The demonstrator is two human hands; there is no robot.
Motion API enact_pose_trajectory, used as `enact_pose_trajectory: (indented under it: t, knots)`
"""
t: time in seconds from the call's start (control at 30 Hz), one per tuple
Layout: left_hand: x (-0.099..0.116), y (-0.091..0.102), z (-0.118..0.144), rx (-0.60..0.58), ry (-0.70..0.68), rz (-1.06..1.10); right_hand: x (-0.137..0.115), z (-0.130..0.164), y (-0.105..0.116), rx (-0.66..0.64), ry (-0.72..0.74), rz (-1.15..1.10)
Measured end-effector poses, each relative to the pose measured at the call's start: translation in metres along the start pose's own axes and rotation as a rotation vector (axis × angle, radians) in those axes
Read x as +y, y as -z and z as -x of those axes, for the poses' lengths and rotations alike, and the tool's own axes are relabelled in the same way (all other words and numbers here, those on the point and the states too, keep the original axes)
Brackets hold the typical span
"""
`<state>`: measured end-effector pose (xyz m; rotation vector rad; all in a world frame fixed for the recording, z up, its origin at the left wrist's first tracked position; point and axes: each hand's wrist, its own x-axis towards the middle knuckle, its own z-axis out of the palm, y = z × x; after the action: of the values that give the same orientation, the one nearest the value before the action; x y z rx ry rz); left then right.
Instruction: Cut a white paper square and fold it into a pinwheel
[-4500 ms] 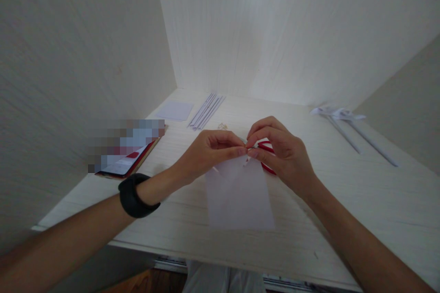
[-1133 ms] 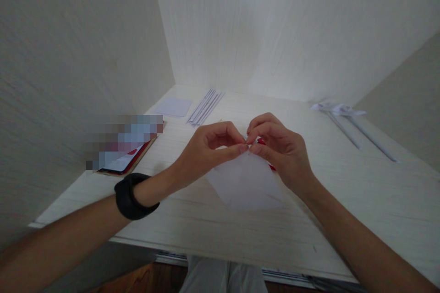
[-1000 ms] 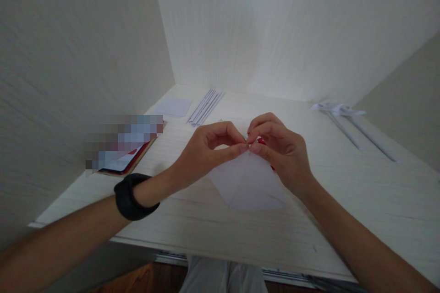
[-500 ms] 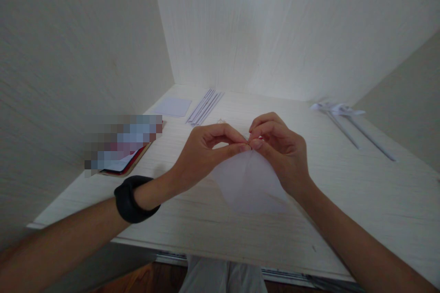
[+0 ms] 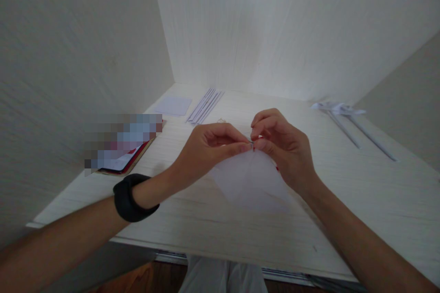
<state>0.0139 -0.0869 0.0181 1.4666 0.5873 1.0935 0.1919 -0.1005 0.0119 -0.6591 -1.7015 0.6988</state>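
Head | left hand (image 5: 206, 149) grip pinches paper (image 5: 249, 183) top corner | right hand (image 5: 285, 146) grip pinches same corner, fingers curled

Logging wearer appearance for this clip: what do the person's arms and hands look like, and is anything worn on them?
Both forearms are bare, no sleeves in view. The left wrist carries a thick black wristband. The left hand and right hand are ungloved, and no rings are visible. Nails look short and unpainted.
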Motion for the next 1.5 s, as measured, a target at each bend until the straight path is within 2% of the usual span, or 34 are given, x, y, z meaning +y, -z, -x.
enact_pose_trajectory:
  t: [0.23, 0.57, 0.83, 1.03, 1.13, 1.3, 1.5]
  knots:
    - [0.002, 0.000, -0.001, -0.105, 0.164, 0.138, -0.007, -0.003, 0.011, -0.116, 0.129, 0.152]
    - [0.000, 0.001, -0.002, -0.112, 0.285, 0.144, -0.010, -0.004, 0.016, -0.201, 0.231, 0.336]
    - [-0.001, 0.003, -0.002, -0.141, 0.263, 0.102, -0.013, -0.003, 0.020, -0.289, 0.285, 0.498]
    - [-0.004, 0.003, -0.001, -0.082, 0.139, -0.016, -0.013, -0.003, 0.017, -0.259, 0.303, 0.588]
    - [-0.004, 0.004, -0.001, -0.077, 0.127, -0.047, -0.015, -0.002, 0.016, -0.268, 0.341, 0.632]
    - [-0.005, 0.004, -0.003, -0.125, 0.160, 0.011, -0.015, 0.000, 0.015, -0.277, 0.385, 0.749]
    - [-0.006, 0.004, -0.003, -0.154, 0.174, 0.097, -0.014, 0.001, 0.014, -0.276, 0.374, 0.719]
